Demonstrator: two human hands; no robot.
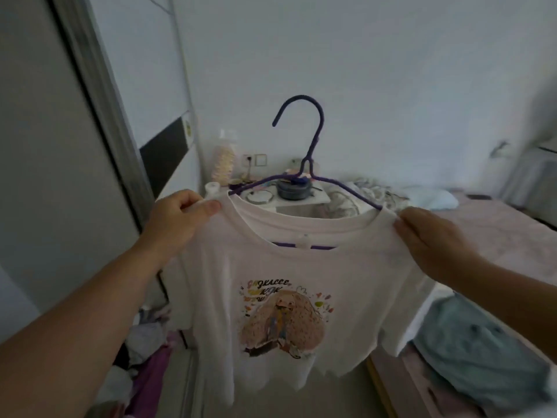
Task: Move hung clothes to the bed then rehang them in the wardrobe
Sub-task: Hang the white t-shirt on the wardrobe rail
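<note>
A white T-shirt (289, 267) with a colourful print on its chest hangs on a purple wire hanger (310, 152), held up in front of me. My left hand (177, 221) pinches the shirt's left shoulder between thumb and fingers. My right hand (431, 236) pinches the right shoulder. The hanger's hook points up and left, free in the air. Its lower bar shows through the neck opening. The wardrobe door (60, 146) stands at the left, and the bed (497, 236) lies to the right.
A cluttered white bedside table (319, 197) stands behind the shirt against the wall. A light blue garment (482, 351) lies on the bed's near corner. A heap of clothes (144, 357) covers the floor at the lower left by the wardrobe.
</note>
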